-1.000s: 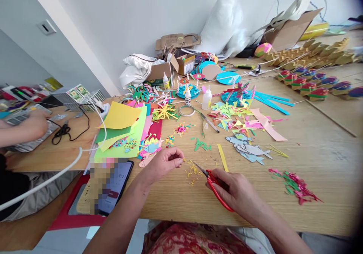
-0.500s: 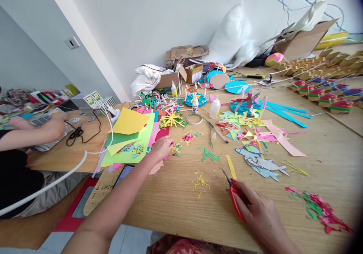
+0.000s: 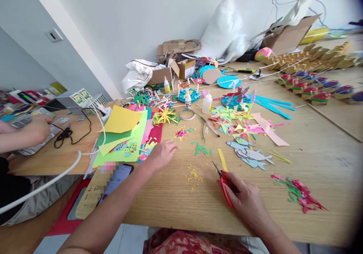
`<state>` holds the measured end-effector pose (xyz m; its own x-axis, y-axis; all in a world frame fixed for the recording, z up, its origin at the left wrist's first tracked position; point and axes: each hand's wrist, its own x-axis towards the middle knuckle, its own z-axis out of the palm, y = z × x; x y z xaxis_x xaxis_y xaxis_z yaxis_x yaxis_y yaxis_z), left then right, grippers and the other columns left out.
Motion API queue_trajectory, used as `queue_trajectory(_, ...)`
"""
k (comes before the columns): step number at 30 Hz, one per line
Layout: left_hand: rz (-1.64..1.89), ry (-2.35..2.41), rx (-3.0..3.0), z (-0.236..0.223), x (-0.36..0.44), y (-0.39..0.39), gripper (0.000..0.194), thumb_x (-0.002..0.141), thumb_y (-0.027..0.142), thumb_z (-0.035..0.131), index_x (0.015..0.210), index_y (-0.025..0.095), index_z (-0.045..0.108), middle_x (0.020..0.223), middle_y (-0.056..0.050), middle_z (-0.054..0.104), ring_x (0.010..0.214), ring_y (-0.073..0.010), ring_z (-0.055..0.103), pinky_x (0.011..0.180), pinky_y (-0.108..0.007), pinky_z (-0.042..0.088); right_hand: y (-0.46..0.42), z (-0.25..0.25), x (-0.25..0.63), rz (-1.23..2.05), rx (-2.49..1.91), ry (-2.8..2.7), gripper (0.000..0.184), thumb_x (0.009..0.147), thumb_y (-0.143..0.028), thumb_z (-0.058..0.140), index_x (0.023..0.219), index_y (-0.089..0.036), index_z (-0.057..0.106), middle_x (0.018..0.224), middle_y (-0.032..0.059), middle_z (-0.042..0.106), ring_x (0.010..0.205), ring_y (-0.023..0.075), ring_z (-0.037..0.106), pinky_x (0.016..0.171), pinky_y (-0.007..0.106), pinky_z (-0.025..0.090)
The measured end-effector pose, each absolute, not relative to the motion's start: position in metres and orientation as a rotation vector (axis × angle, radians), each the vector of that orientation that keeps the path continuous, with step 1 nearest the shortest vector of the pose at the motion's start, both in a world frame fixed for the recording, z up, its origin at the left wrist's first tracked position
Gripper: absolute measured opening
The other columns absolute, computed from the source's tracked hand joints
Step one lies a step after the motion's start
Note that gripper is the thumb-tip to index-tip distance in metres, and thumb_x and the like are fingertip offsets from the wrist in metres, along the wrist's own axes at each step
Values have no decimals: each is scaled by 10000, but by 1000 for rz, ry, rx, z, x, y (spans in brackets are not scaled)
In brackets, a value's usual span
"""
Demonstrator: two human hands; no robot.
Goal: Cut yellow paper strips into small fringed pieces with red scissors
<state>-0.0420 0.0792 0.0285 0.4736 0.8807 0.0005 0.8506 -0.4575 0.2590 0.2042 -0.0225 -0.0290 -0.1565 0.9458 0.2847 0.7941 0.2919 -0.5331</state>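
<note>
Right hand: the right hand (image 3: pixel 248 197), just nearer than the yellow strip (image 3: pixel 222 159) and to its right, has its fingers wrapped round the red handles of the scissors (image 3: pixel 224 176).
Shreds: a loose heap of pink and green shreds (image 3: pixel 300 195) lies well right of the yellow strip, on its near side.
Scissors: at the near end of the yellow strip, tips pointing away from the wearer; whether the blades stand apart is too fine to tell. Small paper cutting seems the step in hand, at a pause between cuts.
Clippings: yellow clippings (image 3: pixel 194 175) are scattered left of the yellow strip and slightly nearer.
Left hand: the left hand (image 3: pixel 163 154) is well left of the yellow strip, fingers bent together; I cannot tell whether they pinch anything. Another cut would, I judge, call for this hand to feed paper to the blades.
Fish: grey-blue fish cutouts (image 3: pixel 252 155) overlap to the right of the yellow strip.
Green bits: green clippings (image 3: pixel 202 149) sit just beyond the yellow strip, leftward.
Confetti: a multicoloured confetti pile (image 3: pixel 181 133) lies farther beyond it, leftward.
Paper: coloured sheets (image 3: pixel 121 118) are stacked far left of the yellow strip, beyond it.
</note>
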Motion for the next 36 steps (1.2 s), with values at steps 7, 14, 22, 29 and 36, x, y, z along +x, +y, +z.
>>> queue_trajectory(7,184,1152,2596,0,-27,13,427,849,205,409,1271,144,389,1350,-118,401,1232,-210,378,1018,-369,337,-37,-22,212,370,-1714,-2173,275,851,-359,381,753,-198,581,574,27,659,499,190,633,441,244,394)
queue_trajectory(14,542,1147,2169,11,-27,-7,305,879,231,357,1103,158,551,1130,-94,589,1089,-177,507,964,-343,390,-49,-9,205,493,-1674,-2120,202,829,-310,418,871,-197,580,636,28,681,555,188,651,478,237,411)
queue_trajectory(22,698,976,1336,11,6,-23,385,846,354,447,1165,141,473,1100,-88,585,1027,-178,538,910,-311,421,-39,0,168,805,-1523,-2046,169,830,-283,403,840,-171,530,604,26,638,509,164,595,477,231,380)
queue_trajectory(29,678,1060,1468,16,-3,-14,343,878,326,365,1083,120,546,921,-84,639,832,-163,592,744,-287,489,-38,8,168,860,-1468,-1838,169,817,-305,432,808,-178,543,601,10,620,511,130,554,478,210,404)
queue_trajectory(36,397,1325,2350,1,-30,3,457,869,282,364,1306,149,353,1367,-129,374,1255,-209,344,1029,-375,313,-42,0,216,709,-1589,-1569,174,788,-345,475,828,-192,547,611,8,622,512,133,555,458,214,424)
